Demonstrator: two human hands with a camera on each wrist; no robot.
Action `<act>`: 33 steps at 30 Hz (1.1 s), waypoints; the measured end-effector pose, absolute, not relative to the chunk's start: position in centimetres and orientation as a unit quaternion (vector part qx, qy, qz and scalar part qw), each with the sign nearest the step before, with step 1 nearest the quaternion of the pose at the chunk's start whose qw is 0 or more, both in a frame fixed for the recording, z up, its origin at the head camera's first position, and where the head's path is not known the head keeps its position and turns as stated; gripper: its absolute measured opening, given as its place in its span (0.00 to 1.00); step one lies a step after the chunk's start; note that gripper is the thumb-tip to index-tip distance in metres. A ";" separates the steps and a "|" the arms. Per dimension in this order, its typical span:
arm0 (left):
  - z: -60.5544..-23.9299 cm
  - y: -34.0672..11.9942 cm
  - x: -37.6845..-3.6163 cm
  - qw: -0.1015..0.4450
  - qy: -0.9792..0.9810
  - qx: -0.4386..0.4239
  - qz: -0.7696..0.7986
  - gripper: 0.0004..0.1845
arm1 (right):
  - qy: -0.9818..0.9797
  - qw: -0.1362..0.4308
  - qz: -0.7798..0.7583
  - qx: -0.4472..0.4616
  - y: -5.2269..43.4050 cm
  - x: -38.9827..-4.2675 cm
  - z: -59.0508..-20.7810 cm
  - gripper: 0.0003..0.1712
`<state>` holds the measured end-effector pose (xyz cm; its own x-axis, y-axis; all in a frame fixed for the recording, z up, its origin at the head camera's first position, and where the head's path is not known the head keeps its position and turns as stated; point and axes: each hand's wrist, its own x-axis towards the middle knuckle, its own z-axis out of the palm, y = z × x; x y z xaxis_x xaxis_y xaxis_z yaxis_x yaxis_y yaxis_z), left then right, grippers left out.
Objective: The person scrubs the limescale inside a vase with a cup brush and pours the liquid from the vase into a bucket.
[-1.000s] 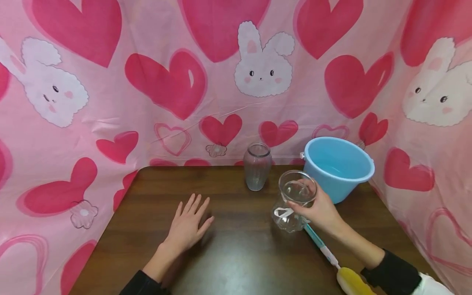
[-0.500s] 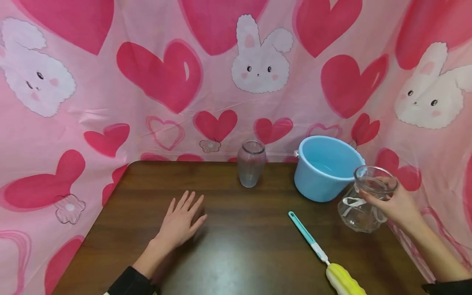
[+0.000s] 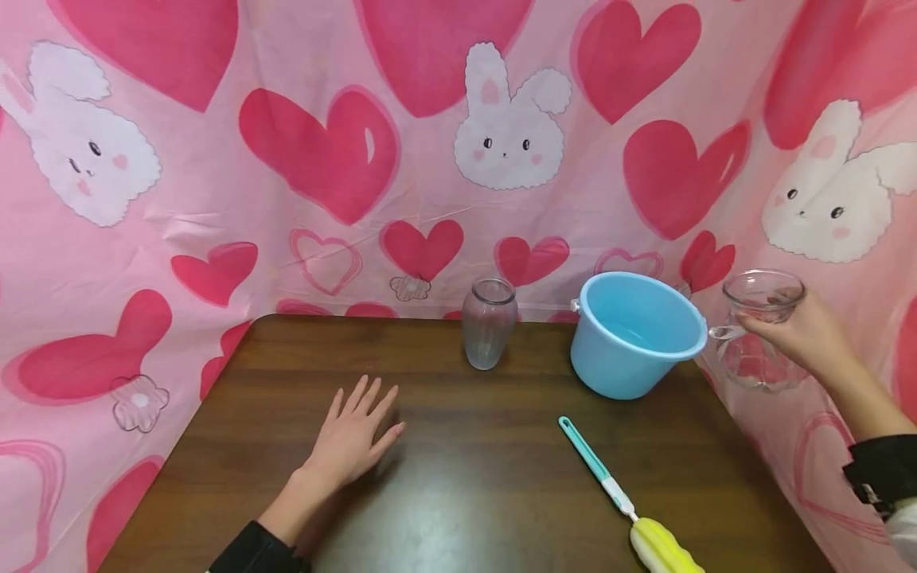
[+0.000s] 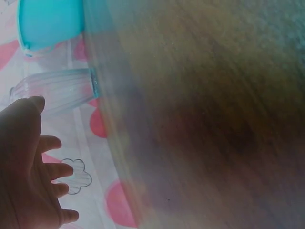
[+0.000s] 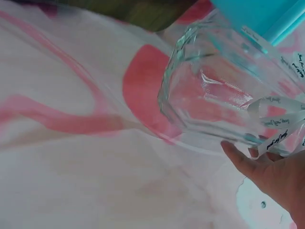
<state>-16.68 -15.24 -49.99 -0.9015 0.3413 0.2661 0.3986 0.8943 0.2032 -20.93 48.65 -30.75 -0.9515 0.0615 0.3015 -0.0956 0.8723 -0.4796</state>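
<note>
The blue bucket (image 3: 637, 334) stands just left of the right hand (image 3: 805, 338), near the table (image 3: 458, 493) corner, with the ribbed vase (image 3: 489, 322) farther left, beyond the left hand (image 3: 354, 438), which lies flat on the wood, fingers spread. The right hand grips the clear glass jar (image 3: 759, 330) by its rim, upright, in the air past the table's right edge. The brush (image 3: 623, 501) lies between both hands, nearer the right.

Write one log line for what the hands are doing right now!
right hand: grips glass jar in air, right of blue bucket | left hand: flat on table | brush: lying on table
</note>
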 end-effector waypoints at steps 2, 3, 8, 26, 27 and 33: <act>-50.1 -15.3 -16.6 0.107 -0.967 -0.192 -0.127 0.35 | -0.956 0.160 0.246 0.028 48.2 -21.7 -30.5 0.52; -50.2 -15.3 -16.6 0.105 -0.968 -0.191 -0.127 0.35 | -0.956 0.163 0.242 0.036 47.9 -22.1 -30.4 0.53; -50.1 -15.5 -16.5 0.105 -0.968 -0.187 -0.128 0.35 | -0.967 0.191 0.156 0.069 46.4 -23.9 -29.5 0.51; -50.7 -16.2 -16.5 0.088 -0.970 -0.190 -0.122 0.37 | -0.885 0.292 -0.206 0.299 43.5 -27.0 -32.0 0.63; -50.7 -16.2 -16.6 0.087 -0.970 -0.191 -0.122 0.37 | -0.879 0.285 -0.223 0.311 43.5 -27.0 -32.2 0.64; -50.5 -16.3 -16.6 0.085 -0.969 -0.191 -0.132 0.37 | -0.859 0.219 -0.312 0.343 43.0 -26.7 -32.9 0.67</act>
